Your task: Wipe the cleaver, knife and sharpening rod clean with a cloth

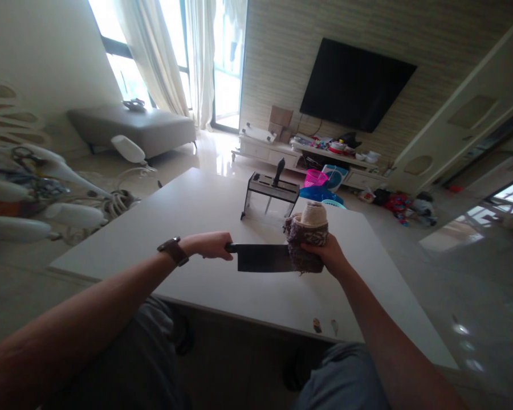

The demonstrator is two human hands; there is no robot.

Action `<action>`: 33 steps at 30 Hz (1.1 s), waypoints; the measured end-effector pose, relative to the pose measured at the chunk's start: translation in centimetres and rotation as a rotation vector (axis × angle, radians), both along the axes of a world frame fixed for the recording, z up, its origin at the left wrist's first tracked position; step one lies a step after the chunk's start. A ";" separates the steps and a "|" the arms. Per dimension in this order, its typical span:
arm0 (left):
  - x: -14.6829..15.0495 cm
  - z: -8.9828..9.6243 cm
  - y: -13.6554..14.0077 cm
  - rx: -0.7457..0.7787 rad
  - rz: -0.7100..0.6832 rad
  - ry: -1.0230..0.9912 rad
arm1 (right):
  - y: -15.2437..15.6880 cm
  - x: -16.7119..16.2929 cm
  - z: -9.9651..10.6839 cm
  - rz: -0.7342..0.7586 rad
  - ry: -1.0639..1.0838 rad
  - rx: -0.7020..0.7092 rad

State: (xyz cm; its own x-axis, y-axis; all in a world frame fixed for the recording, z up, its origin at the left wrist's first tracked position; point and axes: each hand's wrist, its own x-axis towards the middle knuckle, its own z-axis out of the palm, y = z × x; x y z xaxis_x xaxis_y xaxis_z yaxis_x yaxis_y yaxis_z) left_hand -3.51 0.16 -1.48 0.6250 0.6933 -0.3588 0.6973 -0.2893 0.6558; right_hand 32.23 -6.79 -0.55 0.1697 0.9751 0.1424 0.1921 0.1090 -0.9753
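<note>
My left hand (211, 245) is closed round the dark handle of a cleaver (263, 258), whose broad blade points right, level above the white table (188, 216). At the blade's far end, my right hand (329, 254) grips a brown patterned cloth (304, 250), folded against the blade and covering its tip. A cream-coloured roll (314, 213) shows at the top of the cloth; whether it is part of the cloth I cannot tell. Behind the cleaver stands a knife block (273, 188) with a black-handled knife (279, 171) upright in it.
Two small objects (317, 325) lie near the table's front edge. Beyond the table are a pink basket (315, 177), a low TV cabinet (277, 154) with clutter on it, and a grey bench (132, 128). White lamp-like parts (74, 215) and coiled tubing stand to the left.
</note>
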 end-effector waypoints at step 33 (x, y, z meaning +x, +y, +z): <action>1.9 1.0 -1.5 0.347 -0.240 0.123 | -2.3 -2.6 1.3 0.618 -0.935 -0.194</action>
State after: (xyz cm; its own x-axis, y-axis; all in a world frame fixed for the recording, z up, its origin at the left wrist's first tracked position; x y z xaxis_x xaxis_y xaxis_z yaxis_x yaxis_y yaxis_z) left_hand -1.57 -1.30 -0.45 0.7501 0.6266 -0.2114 0.6504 -0.6411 0.4075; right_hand 29.58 -9.11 0.74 -0.4411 0.8745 -0.2018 0.8190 0.3002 -0.4890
